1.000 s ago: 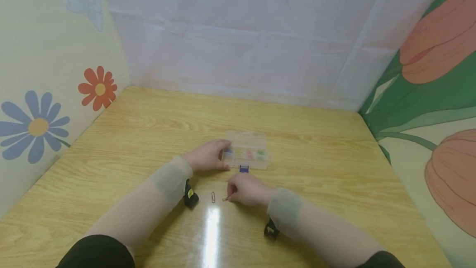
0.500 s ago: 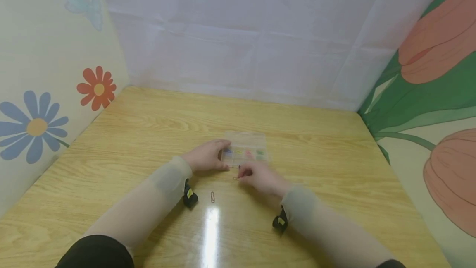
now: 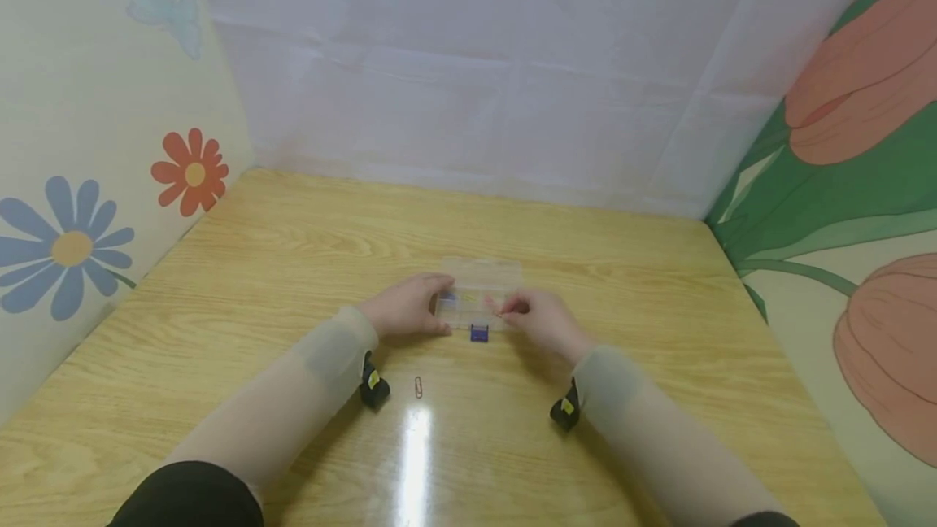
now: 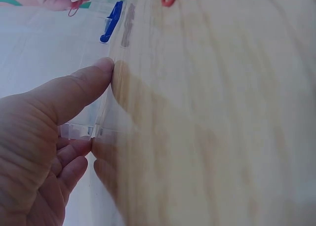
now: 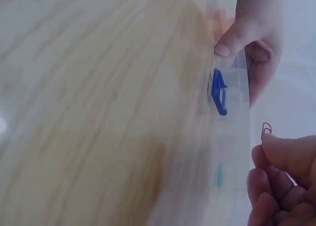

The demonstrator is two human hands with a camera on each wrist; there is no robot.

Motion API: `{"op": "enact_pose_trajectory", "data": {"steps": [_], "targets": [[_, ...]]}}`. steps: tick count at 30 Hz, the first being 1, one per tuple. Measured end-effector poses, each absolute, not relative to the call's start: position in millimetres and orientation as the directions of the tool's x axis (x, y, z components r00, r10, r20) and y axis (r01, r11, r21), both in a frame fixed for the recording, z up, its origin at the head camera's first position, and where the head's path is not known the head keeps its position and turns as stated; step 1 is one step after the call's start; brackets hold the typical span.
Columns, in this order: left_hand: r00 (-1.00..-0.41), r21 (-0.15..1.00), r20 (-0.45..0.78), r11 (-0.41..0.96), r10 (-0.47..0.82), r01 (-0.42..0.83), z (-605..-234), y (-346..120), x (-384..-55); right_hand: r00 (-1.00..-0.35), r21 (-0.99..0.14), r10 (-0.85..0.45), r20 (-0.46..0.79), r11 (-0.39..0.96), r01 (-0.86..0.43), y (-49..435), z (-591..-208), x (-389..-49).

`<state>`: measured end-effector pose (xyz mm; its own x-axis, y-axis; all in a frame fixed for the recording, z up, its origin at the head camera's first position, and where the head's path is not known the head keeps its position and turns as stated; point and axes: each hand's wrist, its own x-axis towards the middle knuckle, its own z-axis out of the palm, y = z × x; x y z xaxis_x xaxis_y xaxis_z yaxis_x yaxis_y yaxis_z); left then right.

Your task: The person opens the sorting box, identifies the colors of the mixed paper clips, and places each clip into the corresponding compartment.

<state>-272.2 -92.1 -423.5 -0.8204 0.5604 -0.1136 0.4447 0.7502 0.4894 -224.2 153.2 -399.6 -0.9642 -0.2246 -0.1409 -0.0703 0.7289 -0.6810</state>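
A clear plastic compartment box (image 3: 479, 271) lies on the table with its lid raised back. Small colored pieces lie in separate compartments along it. My left hand (image 3: 410, 307) grips the box's left end, thumb against the front wall and fingers around the end. Over the right part of the box, my right hand (image 3: 545, 320) pinches a red paper clip (image 5: 266, 129) between thumb and forefinger. The clip's loop sticks up past the fingertips in the right wrist view. Another red paper clip (image 3: 419, 387) lies on the table in front of the box. My right hand hides the box's right end.
A blue latch (image 3: 479, 333) juts from the box's front edge toward me. The wooden table (image 3: 622, 267) reaches back to a white cloth (image 3: 476, 88). Flower-printed panels (image 3: 73, 145) stand at both sides.
My right hand has moved away from me and to the right with the paper clip, from the table in front to over the box. My left hand stays in place.
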Motion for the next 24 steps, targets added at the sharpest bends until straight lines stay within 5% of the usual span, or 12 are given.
{"op": "enact_pose_trajectory", "data": {"steps": [24], "targets": [[-0.819,0.49,-0.109,0.747,0.563,0.448,-425,-93,-273,-0.968,-0.672,-0.221,-0.119,0.736,-0.086,148,-404,-236]]}}
